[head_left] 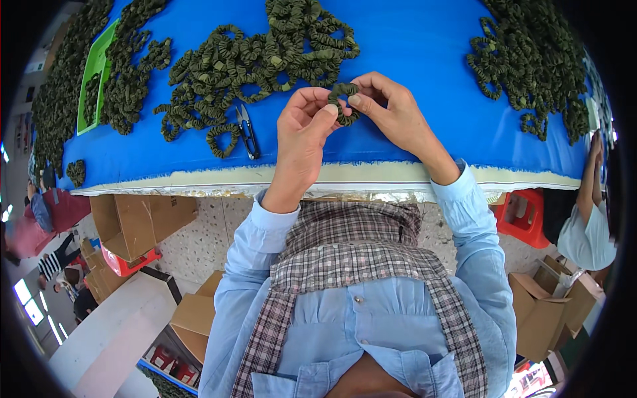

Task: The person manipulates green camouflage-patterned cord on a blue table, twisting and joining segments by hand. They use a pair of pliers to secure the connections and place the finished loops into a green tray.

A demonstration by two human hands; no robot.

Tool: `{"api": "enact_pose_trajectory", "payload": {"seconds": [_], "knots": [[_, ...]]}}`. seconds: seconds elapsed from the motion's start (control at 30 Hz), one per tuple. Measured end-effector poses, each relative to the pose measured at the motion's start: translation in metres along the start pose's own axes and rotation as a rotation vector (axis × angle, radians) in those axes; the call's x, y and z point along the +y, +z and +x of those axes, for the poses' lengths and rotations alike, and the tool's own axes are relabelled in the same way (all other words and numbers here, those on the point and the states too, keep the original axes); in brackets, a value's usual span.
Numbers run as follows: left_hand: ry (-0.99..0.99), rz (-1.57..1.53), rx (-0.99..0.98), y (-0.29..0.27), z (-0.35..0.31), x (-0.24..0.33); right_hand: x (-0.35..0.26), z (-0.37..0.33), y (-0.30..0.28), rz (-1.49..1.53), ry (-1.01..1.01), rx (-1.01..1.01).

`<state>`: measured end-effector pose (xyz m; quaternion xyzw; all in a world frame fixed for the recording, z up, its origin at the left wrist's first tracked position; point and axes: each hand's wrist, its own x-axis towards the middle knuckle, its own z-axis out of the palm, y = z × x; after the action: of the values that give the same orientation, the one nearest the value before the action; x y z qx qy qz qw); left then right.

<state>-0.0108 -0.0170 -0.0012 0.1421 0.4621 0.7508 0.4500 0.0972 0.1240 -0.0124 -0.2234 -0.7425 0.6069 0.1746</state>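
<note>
A dark green ruched hair scrunchie [344, 94] is held up above the table's front edge, pinched from both sides. My left hand [306, 129] grips its left side between thumb and fingers. On its right side, my right hand [393, 113] closes thumb and forefinger on the fabric. Just beyond my hands spreads a heap of matching scrunchies [232, 66], and a single one [223, 140] lies at its near edge. Left of my left hand rest small thread snips [247, 131] with dark handles, blades pointing away from me.
A blue cloth [411, 40] covers the table. A green tray [99, 73] and more scrunchies sit at the left; another pile [531, 73] lies at the right. Below the edge are cardboard boxes [136, 222] and a red stool [524, 215]. Other people are at both sides.
</note>
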Motion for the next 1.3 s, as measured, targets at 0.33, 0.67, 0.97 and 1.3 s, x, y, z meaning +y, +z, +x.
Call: {"api": "enact_pose_trajectory", "payload": {"seconds": [0.33, 0.67, 0.97, 1.3], "knots": [[0.058, -0.116, 0.019, 0.004, 0.002, -0.006, -0.011, -0.001, -0.004, 0.466, 0.165, -0.057], [0.307, 0.706, -0.187, -0.004, 0.016, 0.010, -0.021, -0.007, -0.001, 0.001, -0.118, -0.067], [0.102, 0.279, -0.179, 0.006, 0.021, 0.017, -0.016, -0.006, -0.005, 0.594, -0.004, -0.130], [-0.119, -0.332, -0.336, -0.002, 0.015, 0.027, -0.011, 0.002, -0.015, 1.430, -0.032, -0.239]]}}
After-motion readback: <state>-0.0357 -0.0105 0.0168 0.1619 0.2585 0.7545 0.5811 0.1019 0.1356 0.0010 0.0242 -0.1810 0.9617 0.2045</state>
